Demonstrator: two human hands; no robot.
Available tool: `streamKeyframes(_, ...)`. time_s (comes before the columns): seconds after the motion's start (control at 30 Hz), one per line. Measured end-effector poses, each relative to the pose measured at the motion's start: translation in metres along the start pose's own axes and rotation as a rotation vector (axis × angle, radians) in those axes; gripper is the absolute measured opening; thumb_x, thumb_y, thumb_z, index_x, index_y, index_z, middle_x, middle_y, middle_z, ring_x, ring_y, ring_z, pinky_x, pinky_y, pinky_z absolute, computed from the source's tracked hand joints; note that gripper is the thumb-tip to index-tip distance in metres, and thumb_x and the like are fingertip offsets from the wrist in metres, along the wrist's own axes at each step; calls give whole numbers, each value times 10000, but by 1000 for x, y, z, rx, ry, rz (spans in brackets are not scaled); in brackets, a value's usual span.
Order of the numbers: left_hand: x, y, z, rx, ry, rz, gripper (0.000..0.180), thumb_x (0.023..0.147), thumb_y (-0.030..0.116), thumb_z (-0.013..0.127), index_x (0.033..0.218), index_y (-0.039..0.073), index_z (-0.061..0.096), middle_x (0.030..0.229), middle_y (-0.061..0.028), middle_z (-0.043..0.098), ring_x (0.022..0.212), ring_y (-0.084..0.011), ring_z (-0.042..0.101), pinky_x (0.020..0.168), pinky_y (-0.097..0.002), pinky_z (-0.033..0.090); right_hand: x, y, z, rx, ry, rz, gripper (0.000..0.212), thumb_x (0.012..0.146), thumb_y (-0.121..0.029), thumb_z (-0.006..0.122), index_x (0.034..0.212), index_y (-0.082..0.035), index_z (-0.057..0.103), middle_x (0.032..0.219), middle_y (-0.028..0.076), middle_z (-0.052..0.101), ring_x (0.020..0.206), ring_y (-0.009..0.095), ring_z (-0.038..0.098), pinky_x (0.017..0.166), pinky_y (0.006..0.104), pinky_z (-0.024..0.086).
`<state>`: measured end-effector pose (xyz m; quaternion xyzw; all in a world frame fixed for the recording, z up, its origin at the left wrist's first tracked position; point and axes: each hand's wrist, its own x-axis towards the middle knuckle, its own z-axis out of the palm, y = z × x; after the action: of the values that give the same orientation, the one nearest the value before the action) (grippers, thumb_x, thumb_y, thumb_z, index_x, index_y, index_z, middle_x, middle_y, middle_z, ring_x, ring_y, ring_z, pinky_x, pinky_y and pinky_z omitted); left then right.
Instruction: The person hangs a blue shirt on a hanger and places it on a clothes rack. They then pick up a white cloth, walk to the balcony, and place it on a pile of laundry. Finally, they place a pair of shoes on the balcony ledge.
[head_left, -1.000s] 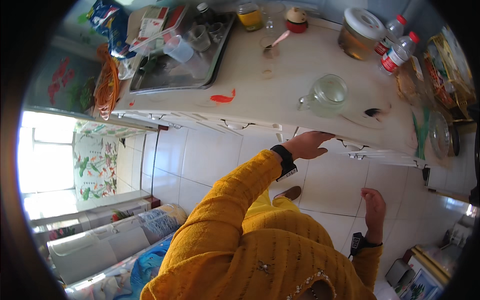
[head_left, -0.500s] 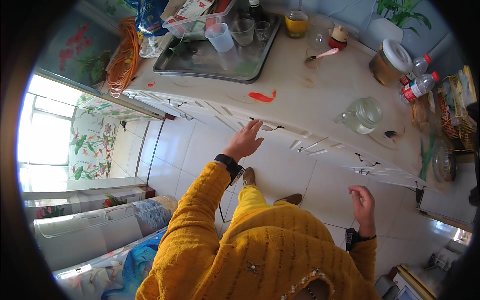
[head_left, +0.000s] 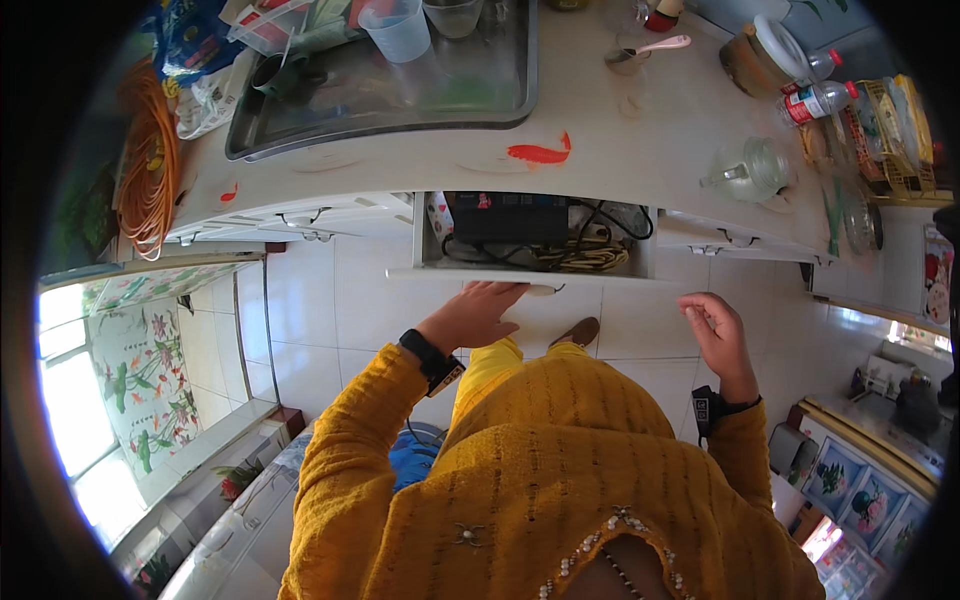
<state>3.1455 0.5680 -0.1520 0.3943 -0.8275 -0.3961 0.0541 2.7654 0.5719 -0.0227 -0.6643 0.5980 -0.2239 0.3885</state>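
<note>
In front of me a white drawer (head_left: 660, 268) stands pulled out from under the counter. Inside lie a black box (head_left: 510, 218), a bundled yellowish cord (head_left: 585, 257) and black cables (head_left: 612, 222). My left hand (head_left: 470, 315) is at the drawer's front, its fingers stretched out beside the handle and its thumb apart. Whether the fingertips hook the handle is hard to see. My right hand (head_left: 720, 340) hovers in the air right of the drawer, loosely curled, with thumb and fingers apart and nothing in it.
On the counter (head_left: 600, 160) stand a metal tray (head_left: 400, 110) with plastic cups, a pink-handled spoon (head_left: 660, 46), a glass jug (head_left: 755, 172), a lidded jar (head_left: 760, 60) and bottles (head_left: 815, 102). An orange cord coil (head_left: 148, 170) hangs at the left end.
The drawer has slid out toward me and its contents now show. My left hand has come back along with its front. My right hand has risen, and the view has shifted.
</note>
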Motion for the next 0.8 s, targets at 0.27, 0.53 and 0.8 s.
streamKeyframes(0.27,-11,-13,-5,-165,-82,152,665,917,251,600,1495,55,335,1403,-217,490,1190,-374,551,999,-416,467,6,-32,36,11,10,37,141,952,-80,605,1052,3,661,968,91,670,874,171,612,807,295,495)
streamKeyframes(0.53,3,-21,-19,-174,-32,220,665,890,207,617,1484,58,358,1404,-196,502,1193,-380,547,990,-403,476,-5,-41,35,-30,82,99,143,936,-64,609,1042,13,666,978,101,680,873,182,626,804,294,500)
streamKeyframes(0.8,46,-46,-38,-87,108,150,501,905,160,603,1386,61,507,1380,-135,552,1207,-340,548,1030,-397,450,-4,-24,24,-31,94,73,136,929,-51,610,1026,20,672,959,108,688,851,186,642,781,292,509)
